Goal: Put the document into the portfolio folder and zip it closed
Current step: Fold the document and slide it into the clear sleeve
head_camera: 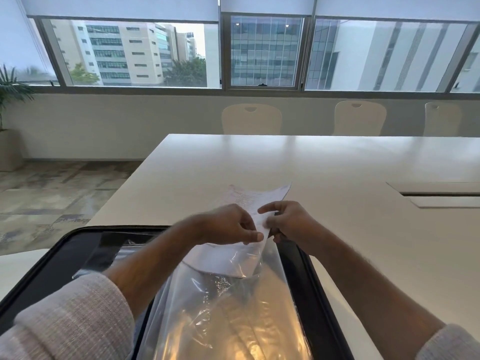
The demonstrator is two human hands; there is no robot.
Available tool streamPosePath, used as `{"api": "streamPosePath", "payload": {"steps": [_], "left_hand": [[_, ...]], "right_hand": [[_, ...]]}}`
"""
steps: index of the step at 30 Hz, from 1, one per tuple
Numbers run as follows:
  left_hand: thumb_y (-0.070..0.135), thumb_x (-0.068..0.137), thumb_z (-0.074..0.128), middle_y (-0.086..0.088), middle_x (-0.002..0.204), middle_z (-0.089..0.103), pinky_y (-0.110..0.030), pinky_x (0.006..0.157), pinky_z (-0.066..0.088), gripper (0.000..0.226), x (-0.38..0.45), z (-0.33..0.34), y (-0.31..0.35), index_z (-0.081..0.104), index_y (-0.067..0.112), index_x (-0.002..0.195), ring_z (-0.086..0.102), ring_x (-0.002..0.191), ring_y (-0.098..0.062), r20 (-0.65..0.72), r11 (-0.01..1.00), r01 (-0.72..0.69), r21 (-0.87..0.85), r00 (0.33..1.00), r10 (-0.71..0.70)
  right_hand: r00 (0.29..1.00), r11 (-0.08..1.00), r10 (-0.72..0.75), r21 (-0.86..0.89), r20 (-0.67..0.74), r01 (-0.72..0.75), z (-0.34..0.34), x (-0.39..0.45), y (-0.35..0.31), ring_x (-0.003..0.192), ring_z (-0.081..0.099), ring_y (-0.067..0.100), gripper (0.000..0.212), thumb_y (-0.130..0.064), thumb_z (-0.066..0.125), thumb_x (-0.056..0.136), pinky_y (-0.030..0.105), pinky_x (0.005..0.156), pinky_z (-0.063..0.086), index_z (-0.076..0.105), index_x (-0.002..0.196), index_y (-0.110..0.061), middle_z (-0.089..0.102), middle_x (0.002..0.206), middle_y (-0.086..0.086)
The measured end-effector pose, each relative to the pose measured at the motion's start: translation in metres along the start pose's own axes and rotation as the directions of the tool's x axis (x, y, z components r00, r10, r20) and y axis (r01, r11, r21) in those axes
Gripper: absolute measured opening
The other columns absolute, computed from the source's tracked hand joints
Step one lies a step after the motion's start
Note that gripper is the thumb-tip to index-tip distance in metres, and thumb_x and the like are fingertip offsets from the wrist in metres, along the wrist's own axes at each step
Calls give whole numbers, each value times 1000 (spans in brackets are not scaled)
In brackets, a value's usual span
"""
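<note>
A black portfolio folder [298, 276] lies open on the white table [324, 165] in front of me, its clear plastic sleeves [223, 302] showing. A printed white document [255, 197] sticks up out of the top of one sleeve, its lower part inside the plastic. My left hand [228, 224] pinches the sleeve's upper edge and the paper. My right hand [288, 220] grips the document from the right side. Both forearms cross over the folder.
Three pale chairs [252, 119] stand along the far side of the table. A cable hatch [439, 194] is set in the tabletop at right. A potted plant [10, 100] stands at far left under the windows.
</note>
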State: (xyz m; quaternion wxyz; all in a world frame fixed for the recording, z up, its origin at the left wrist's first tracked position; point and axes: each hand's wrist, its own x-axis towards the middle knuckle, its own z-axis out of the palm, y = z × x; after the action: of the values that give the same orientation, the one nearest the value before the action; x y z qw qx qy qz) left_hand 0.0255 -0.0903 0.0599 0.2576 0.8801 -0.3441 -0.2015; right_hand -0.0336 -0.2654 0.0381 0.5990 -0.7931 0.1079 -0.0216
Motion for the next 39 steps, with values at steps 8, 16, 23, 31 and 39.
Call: {"api": "streamPosePath", "payload": {"steps": [8,16,23,31,39], "left_hand": [[22,90,71,6,70,69,-17,56,49,15,14,17,13,73,22,75,61,63,-6,-85,971,-7,-237,996,-14],[26,85,75,7,66,69,-19,51,42,12,20,29,13,76,22,74,57,59,-4,-233,988,-24,-155,972,-13],[38,87,73,7,63,68,-20,57,47,27,4,-5,-26,75,15,72,54,56,-4,-49,995,89,-46,995,-91],[23,87,74,13,59,67,-20,56,44,14,4,-2,-45,75,21,73,54,52,4,-297,983,56,-176,949,-107],[19,82,75,3,75,74,-21,64,50,5,7,4,-36,79,18,80,59,65,-2,-190,970,22,-240,979,-69]], "right_hand": [[980,962,155,243,-126,-121,6,6,19,56,63,25,31,-1,59,88,32,47,49,45,115,-7,60,90,21],[993,972,115,205,0,-113,2,4,20,49,61,26,24,8,50,84,30,44,36,42,97,-11,57,66,11],[994,980,112,163,7,-112,-5,4,26,49,63,25,19,5,54,88,27,40,35,46,95,-11,61,77,17],[988,993,-17,120,151,-1,6,4,12,40,48,19,21,9,47,84,26,41,30,48,78,-11,51,51,5],[942,995,61,51,331,-83,-6,-4,12,51,54,21,13,4,54,87,29,49,34,56,88,-9,60,65,12]]}}
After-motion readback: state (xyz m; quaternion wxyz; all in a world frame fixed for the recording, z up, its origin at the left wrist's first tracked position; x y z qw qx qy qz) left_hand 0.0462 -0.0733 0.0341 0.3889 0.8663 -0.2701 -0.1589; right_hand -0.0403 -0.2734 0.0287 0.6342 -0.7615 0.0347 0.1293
